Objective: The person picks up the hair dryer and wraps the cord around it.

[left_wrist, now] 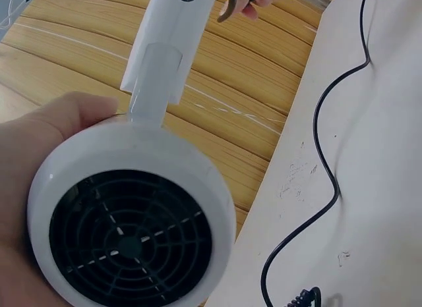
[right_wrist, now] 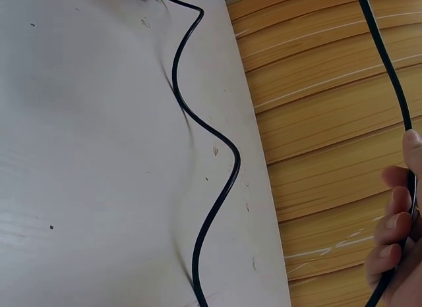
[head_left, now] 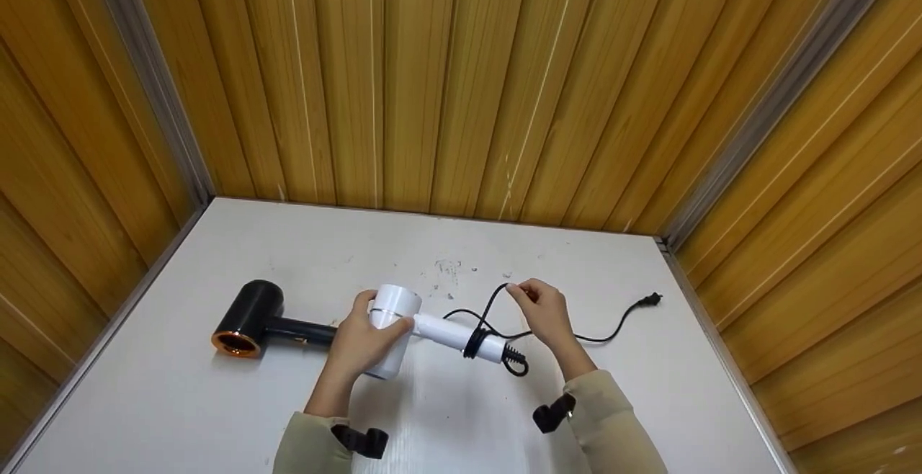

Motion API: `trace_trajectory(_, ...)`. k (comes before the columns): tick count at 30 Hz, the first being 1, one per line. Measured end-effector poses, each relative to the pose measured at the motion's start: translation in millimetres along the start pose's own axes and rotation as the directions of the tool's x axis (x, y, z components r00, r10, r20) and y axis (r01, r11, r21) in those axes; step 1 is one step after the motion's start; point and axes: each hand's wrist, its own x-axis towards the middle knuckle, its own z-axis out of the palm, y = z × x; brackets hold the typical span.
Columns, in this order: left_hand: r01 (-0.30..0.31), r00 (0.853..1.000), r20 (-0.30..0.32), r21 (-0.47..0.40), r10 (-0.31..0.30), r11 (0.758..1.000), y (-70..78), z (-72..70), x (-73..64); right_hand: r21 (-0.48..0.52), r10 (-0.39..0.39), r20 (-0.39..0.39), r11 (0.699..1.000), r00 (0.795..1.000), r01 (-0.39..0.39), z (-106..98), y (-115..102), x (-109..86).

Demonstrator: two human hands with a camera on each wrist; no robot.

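Observation:
My left hand (head_left: 356, 344) grips the barrel of a white hair dryer (head_left: 397, 302), fingers and thumb around its sides. In the left wrist view, the dryer's round dark grille (left_wrist: 132, 238) faces the camera beside the left hand (left_wrist: 26, 175). Several turns of black cord (head_left: 475, 343) wrap the dryer's handle (head_left: 443, 331), which points right. Up and right of the handle, my right hand (head_left: 545, 312) pinches a raised stretch of that cord between thumb and fingers. The right wrist view shows the cord (right_wrist: 390, 63) running through the right hand (right_wrist: 395, 241).
A black hair dryer (head_left: 248, 312) with a copper-coloured rim lies on the white table (head_left: 310, 243) at the left, its handle partly behind my left hand. The loose cord trails right to a plug (head_left: 651, 300). Wood-patterned panels (head_left: 410, 99) stand around the table's back and sides.

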Motion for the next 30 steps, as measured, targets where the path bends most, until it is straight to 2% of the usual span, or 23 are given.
trace_trajectory(7,0.011,0.999,-0.032,0.053,-0.009,0.999,1.3,0.6,-1.4,0.061,-0.053,-0.029,0.997,0.998,0.055,-5,-13,4.1)
trace_trajectory(16,0.010,0.997,-0.078,0.186,0.005,0.983,3.5,5.7,-2.7,0.095,-0.086,-0.053,0.991,0.995,0.090,-8,-30,2.6)
trace_trajectory(24,0.015,0.992,-0.128,0.190,0.010,0.982,2.1,10.5,-1.6,0.142,-0.127,-0.074,0.981,0.989,0.136,-11,-54,-6.1)
trace_trajectory(30,0.044,0.987,-0.161,0.172,-0.016,0.984,1.2,15.1,-1.2,0.120,-0.152,-0.059,0.980,0.987,0.158,-19,-96,-26.3)
